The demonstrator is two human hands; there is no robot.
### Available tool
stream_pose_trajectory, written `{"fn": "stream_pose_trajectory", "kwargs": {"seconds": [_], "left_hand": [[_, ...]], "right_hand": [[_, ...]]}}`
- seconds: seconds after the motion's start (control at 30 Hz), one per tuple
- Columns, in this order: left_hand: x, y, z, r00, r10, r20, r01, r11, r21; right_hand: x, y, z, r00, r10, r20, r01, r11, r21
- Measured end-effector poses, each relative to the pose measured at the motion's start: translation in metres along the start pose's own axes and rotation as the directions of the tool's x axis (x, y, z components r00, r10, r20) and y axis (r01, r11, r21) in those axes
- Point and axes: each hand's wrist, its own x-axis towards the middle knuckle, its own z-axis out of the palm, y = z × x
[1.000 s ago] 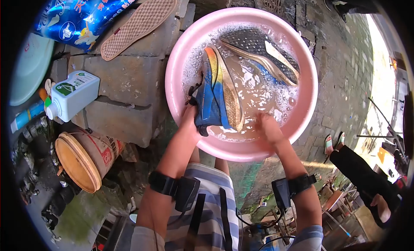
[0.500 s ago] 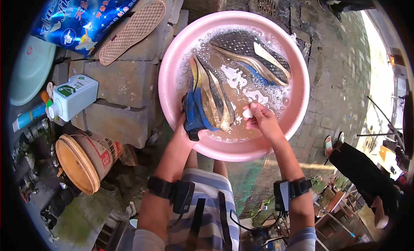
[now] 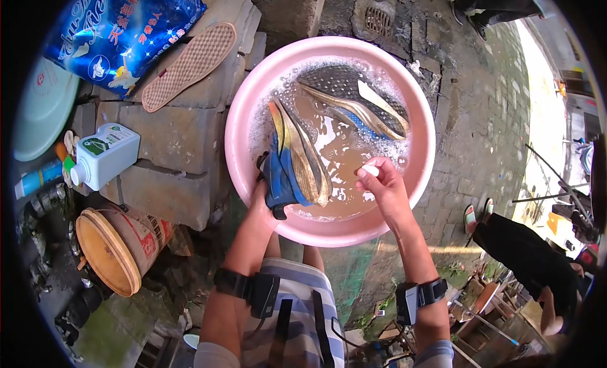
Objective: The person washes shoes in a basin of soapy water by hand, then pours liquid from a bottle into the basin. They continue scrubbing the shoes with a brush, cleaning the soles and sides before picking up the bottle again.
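Note:
A blue and yellow shoe (image 3: 292, 169) with a dirty pale sole is tilted on its side at the left of a pink basin (image 3: 237, 140). My left hand (image 3: 260, 207) grips its heel end at the basin's lower left rim. Over the brown soapy water, my right hand (image 3: 384, 183) pinches a small white piece (image 3: 370, 171) between thumb and fingers. A second shoe (image 3: 354, 99), with a dark studded sole and blue upper, lies partly in the suds at the top of the basin.
Left, on stone blocks, are a blue bag (image 3: 126, 39), a woven insole (image 3: 190, 66) and a white bottle (image 3: 107, 154). An orange-lidded bucket (image 3: 110, 251) stands below them. At right is a person in black (image 3: 525, 251); another's legs (image 3: 499, 2) show at top right.
The view has shifted, so the basin sits slightly lower and further left. My right hand has turned slightly, showing more of the white piece. My left hand still grips the shoe.

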Motion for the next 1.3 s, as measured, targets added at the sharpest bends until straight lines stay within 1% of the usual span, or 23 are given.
{"fn": "stream_pose_trajectory", "kwargs": {"seconds": [0.07, 0.13, 0.2, 0.27, 0.33, 0.37, 0.43, 0.47, 0.53, 0.6, 0.63, 0.67, 0.73, 0.77, 0.8, 0.87, 0.9, 0.97, 1.0, 1.07, 1.1, 1.17, 1.3], "left_hand": [[0.002, -0.001, 0.001, 1.0, 0.005, 0.004, -0.005, 1.0, 0.011], [0.006, -0.001, 0.005, 1.0, -0.012, 0.002, 0.012, 0.997, -0.073], [0.003, -0.001, 0.006, 1.0, -0.007, -0.019, 0.006, 0.998, -0.065], [0.003, -0.002, 0.006, 0.999, -0.003, -0.039, 0.001, 0.998, -0.058], [0.006, -0.004, 0.006, 0.996, 0.082, -0.021, -0.083, 0.996, -0.031], [0.006, -0.003, 0.007, 0.996, 0.081, -0.022, -0.082, 0.996, -0.033], [0.006, -0.002, 0.009, 0.992, 0.107, -0.067, -0.104, 0.994, 0.041], [0.007, -0.003, 0.009, 0.992, 0.107, -0.069, -0.104, 0.994, 0.037], [0.007, -0.003, 0.007, 0.991, 0.121, -0.061, -0.117, 0.991, 0.064], [0.008, -0.003, 0.008, 0.99, 0.125, -0.066, -0.12, 0.99, 0.07], [0.007, -0.003, 0.009, 0.989, 0.131, -0.067, -0.126, 0.989, 0.08], [0.007, -0.003, 0.011, 0.989, 0.131, -0.067, -0.126, 0.989, 0.076], [0.005, -0.003, 0.014, 0.987, 0.153, -0.041, -0.151, 0.987, 0.046], [0.006, -0.004, 0.014, 0.987, 0.153, -0.042, -0.151, 0.987, 0.045], [0.006, -0.004, 0.014, 0.986, 0.145, -0.076, -0.141, 0.989, 0.054], [0.006, -0.004, 0.014, 0.984, 0.137, -0.111, -0.13, 0.99, 0.062], [0.007, -0.004, 0.014, 0.985, 0.125, -0.121, -0.119, 0.991, 0.056], [0.007, -0.004, 0.014, 0.985, 0.111, -0.132, -0.106, 0.993, 0.049], [0.006, -0.004, 0.013, 0.987, 0.124, -0.102, -0.12, 0.991, 0.052], [0.006, -0.004, 0.013, 0.988, 0.136, -0.071, -0.132, 0.99, 0.053], [0.006, -0.004, 0.013, 0.986, 0.146, -0.076, -0.14, 0.987, 0.077], [0.006, -0.004, 0.015, 0.984, 0.157, -0.079, -0.149, 0.984, 0.101], [0.003, -0.002, 0.019, 0.984, 0.154, -0.092, -0.142, 0.982, 0.121]], "right_hand": [[0.012, 0.02, -0.002, 0.993, -0.022, -0.112, -0.015, 0.947, -0.32], [0.024, 0.031, -0.002, 0.993, -0.007, -0.121, -0.033, 0.946, -0.324], [0.034, 0.037, -0.002, 0.993, 0.04, -0.113, -0.099, 0.806, -0.583], [0.043, 0.052, -0.004, 0.995, -0.009, -0.101, -0.057, 0.773, -0.632], [0.05, 0.057, -0.001, 0.994, -0.048, -0.098, -0.051, 0.591, -0.805], [0.047, 0.054, 0.003, 0.989, -0.132, -0.07, 0.009, 0.518, -0.855], [0.046, 0.052, 0.011, 0.982, -0.148, -0.119, -0.025, 0.521, -0.853], [0.046, 0.052, 0.013, 0.972, -0.164, -0.168, -0.058, 0.525, -0.849], [0.045, 0.058, 0.013, 0.965, -0.182, -0.189, -0.066, 0.527, -0.847], [0.045, 0.071, 0.006, 0.94, -0.242, -0.241, -0.094, 0.494, -0.864], [0.047, 0.074, 0.004, 0.927, -0.232, -0.295, -0.129, 0.542, -0.831], [0.048, 0.076, 0.001, 0.927, -0.233, -0.293, -0.128, 0.538, -0.833], [0.051, 0.074, 0.0, 0.883, 0.038, -0.469, -0.32, 0.779, -0.54], [0.05, 0.069, -0.001, 0.896, 0.103, -0.431, -0.329, 0.808, -0.489], [0.048, 0.065, 0.0, 0.897, 0.104, -0.431, -0.329, 0.808, -0.489], [0.044, 0.052, 0.006, 0.901, 0.182, -0.393, -0.376, 0.78, -0.5], [0.043, 0.054, 0.005, 0.901, 0.182, -0.394, -0.376, 0.78, -0.5], [0.042, 0.062, -0.001, 0.92, 0.214, -0.329, -0.338, 0.857, -0.388], [0.042, 0.069, -0.004, 0.919, 0.214, -0.33, -0.339, 0.857, -0.388], [0.042, 0.074, -0.004, 0.933, 0.156, -0.323, -0.238, 0.943, -0.232], [0.041, 0.074, -0.007, 0.933, 0.156, -0.325, -0.239, 0.943, -0.233], [0.035, 0.055, 0.006, 0.944, 0.193, -0.267, -0.208, 0.978, -0.028], [0.037, 0.05, 0.015, 0.925, 0.218, -0.31, -0.206, 0.976, 0.072]]}}
